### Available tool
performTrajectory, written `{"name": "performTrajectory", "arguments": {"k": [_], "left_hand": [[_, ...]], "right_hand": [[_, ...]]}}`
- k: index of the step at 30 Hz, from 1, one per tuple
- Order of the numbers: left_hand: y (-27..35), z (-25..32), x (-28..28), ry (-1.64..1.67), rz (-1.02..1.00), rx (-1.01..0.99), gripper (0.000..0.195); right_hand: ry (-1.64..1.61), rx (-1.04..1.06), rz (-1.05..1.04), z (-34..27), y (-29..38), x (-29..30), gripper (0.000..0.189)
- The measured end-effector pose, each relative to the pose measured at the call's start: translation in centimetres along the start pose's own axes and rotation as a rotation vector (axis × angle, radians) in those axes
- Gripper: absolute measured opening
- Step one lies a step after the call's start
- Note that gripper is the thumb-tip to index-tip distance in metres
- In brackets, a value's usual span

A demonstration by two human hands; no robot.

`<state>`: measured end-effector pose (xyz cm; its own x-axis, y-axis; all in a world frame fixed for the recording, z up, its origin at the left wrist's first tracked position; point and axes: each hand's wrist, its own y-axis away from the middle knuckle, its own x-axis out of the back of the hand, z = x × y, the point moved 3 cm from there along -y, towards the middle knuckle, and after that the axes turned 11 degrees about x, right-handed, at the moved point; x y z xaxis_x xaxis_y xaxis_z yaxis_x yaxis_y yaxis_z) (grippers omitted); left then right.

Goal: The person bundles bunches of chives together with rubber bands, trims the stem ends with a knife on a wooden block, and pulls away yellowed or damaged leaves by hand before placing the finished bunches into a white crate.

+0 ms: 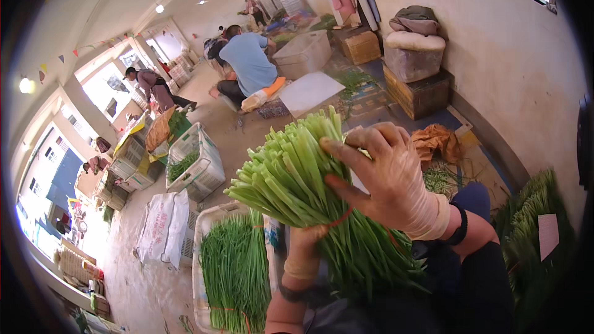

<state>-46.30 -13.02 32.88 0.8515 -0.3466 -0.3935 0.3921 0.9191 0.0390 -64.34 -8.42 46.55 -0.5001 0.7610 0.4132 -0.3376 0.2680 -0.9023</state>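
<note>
A thick bundle of long green leafy stalks (pixel 287 171), resembling garlic chives, is tilted before me with its pale cut ends up and to the left. Orange-red bands (pixel 342 218) go around it. My left hand (pixel 306 239), gloved and partly hidden by the stalks, grips the bundle from below near a band. My right hand (pixel 385 176), in a thin stained glove, is spread against the bundle's right side; its fingertips touch the stalks near the cut ends. The leafy end hangs over my lap. Below left, a pale plastic crate (pixel 197 260) holds more banded greens (pixel 236 264).
Left of the crate lies a white woven sack (pixel 162 227), with a crate of loose greens (pixel 195 157) beyond. More stacked greens (pixel 533 222) stand by the right wall. Crumpled brown cloth (pixel 436 144) lies ahead. A person in blue (pixel 248 60) sits farther off; others work behind.
</note>
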Motion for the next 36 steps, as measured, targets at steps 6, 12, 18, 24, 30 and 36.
{"name": "performTrajectory", "arguments": {"k": [6,12,18,24,30,36], "left_hand": [[0.2,-1.7,2.3,-0.015,0.021,-0.055,0.069],[0.6,-1.7,2.3,0.036,-0.009,-0.046,0.065],[1.7,-1.7,5.4,0.077,0.094,-0.031,0.065],[0.2,-1.7,6.1,0.075,0.178,-0.092,0.046],[0.7,-2.6,6.0,0.031,0.190,-0.049,0.048],[0.3,-2.4,3.6,0.056,0.092,-0.051,0.059]], "right_hand": [[0.017,-0.090,-0.122,-1.0,0.5,-3.2,0.027],[-0.038,-0.052,0.202,0.5,-2.5,-4.1,0.017],[0.372,-0.236,0.579,15.2,-4.0,4.5,0.022],[0.096,-0.520,0.347,25.8,4.9,2.4,0.036],[-0.420,0.003,-0.054,3.8,0.0,-6.4,0.041],[-0.232,0.280,-0.041,1.4,-1.5,-7.0,0.035]]}}
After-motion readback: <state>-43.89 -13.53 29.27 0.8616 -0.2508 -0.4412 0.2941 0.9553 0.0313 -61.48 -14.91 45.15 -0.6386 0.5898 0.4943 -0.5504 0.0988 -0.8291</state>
